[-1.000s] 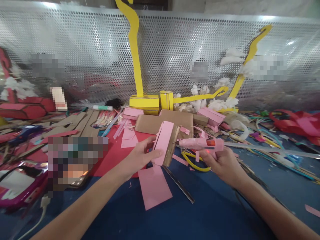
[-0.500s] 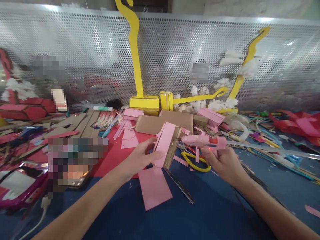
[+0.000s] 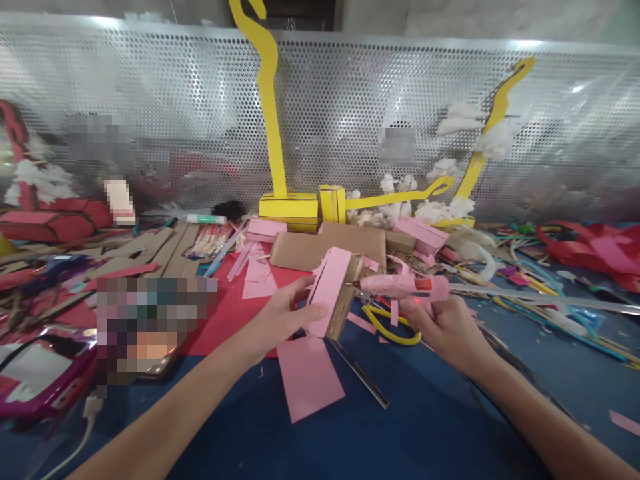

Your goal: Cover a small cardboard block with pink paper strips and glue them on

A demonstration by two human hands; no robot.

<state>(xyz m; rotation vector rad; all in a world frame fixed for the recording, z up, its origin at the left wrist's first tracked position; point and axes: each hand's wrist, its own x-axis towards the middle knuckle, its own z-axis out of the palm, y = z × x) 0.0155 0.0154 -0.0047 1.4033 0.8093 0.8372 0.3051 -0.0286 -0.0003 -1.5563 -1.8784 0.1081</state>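
A small cardboard box, partly covered in pink paper, is gripped between the thumb and fingers of my left hand. Its right side shows bare brown cardboard. My right hand is wrapped round the handle of a pink glue gun, whose nozzle points left at the bare side of the box. A long clear glue stick sticks out of the gun's back. Below the box lie a pink paper sheet and a metal-coloured cutter. Behind the gun is a yellow-handled tool.
Yellow paper models stand along a perforated metal screen. Cardboard strips and a purple case lie left. Red ribbons, wires and scraps cover the right side of the blue table.
The glue gun has tilted slightly and shifted a little left and down, bringing its nozzle nearer the box's bare side. My left hand and the box look almost unmoved.
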